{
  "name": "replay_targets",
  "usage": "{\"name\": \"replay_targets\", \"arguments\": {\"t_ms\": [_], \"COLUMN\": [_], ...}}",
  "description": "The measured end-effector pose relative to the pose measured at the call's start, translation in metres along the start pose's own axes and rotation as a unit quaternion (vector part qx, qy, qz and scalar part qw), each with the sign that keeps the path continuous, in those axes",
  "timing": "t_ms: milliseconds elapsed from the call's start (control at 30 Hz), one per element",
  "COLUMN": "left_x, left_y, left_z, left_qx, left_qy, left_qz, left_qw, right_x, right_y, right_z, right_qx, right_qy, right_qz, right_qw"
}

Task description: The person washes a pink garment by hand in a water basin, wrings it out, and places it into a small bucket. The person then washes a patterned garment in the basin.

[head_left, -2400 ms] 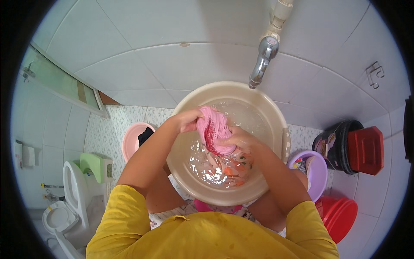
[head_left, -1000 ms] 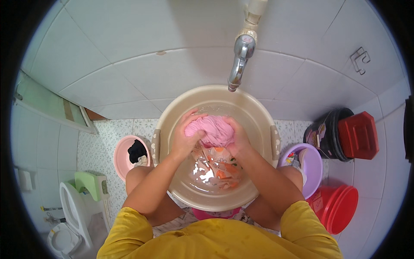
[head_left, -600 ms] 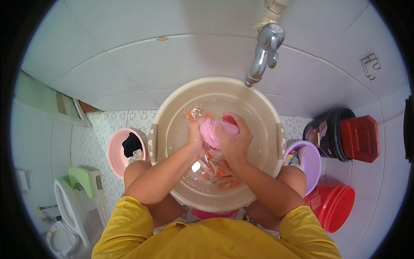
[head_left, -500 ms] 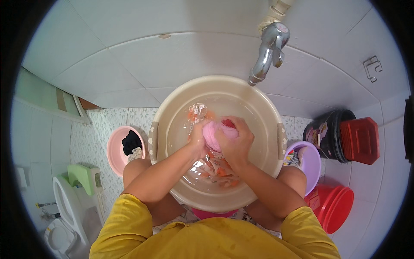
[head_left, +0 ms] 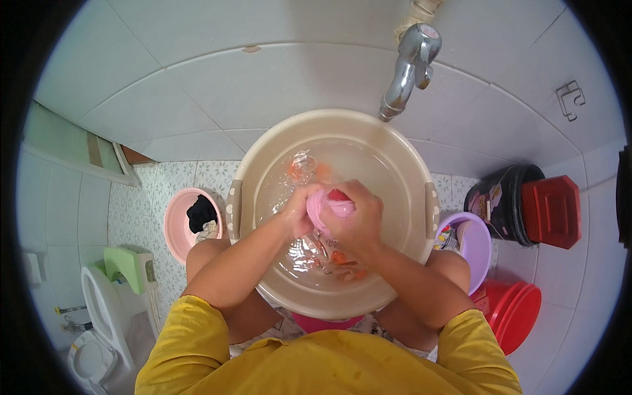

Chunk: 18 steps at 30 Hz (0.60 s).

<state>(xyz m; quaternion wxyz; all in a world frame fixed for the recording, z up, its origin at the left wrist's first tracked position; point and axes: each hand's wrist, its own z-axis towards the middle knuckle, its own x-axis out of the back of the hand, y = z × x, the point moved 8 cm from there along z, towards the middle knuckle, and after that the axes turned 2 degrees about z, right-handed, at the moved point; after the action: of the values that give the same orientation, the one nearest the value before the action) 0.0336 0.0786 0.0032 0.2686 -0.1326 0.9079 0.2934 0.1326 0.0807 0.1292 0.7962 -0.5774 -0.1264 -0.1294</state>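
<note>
A bunched pink wet cloth with a red patch on top is squeezed between both my hands over the basin. My left hand closes on its left side. Wrapped round the right side is my right hand, whose fingers partly hide the cloth. Below them, the large beige basin holds cloudy water. An orange-patterned cloth lies in the water near my side, with more orange fabric and a clear bubble-like bulge at the far left.
A chrome tap juts from the wall above the basin's far right rim. At left stand a pink tub with dark clothing and a green-white stool. At right are a purple tub, a black bucket and a red bucket.
My hands have drawn closer together around the pink cloth, which looks more tightly bunched and twisted. They have shifted slightly left. The view has tilted a little.
</note>
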Motion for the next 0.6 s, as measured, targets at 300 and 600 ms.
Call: {"name": "replay_targets", "arguments": {"t_ms": [300, 600], "left_x": [-0.009, 0.002], "left_y": [0.003, -0.011], "left_z": [0.008, -0.011], "left_qx": [0.016, 0.112], "left_qy": [-0.187, -0.115], "left_qz": [-0.118, 0.078], "left_qw": [0.975, 0.984], "right_x": [-0.01, -0.02], "right_y": [-0.03, -0.058], "right_z": [-0.002, -0.027], "right_qx": [0.087, 0.193], "right_qy": [0.0, -0.068], "right_qz": [-0.016, -0.044], "right_qw": [0.996, 0.978]}}
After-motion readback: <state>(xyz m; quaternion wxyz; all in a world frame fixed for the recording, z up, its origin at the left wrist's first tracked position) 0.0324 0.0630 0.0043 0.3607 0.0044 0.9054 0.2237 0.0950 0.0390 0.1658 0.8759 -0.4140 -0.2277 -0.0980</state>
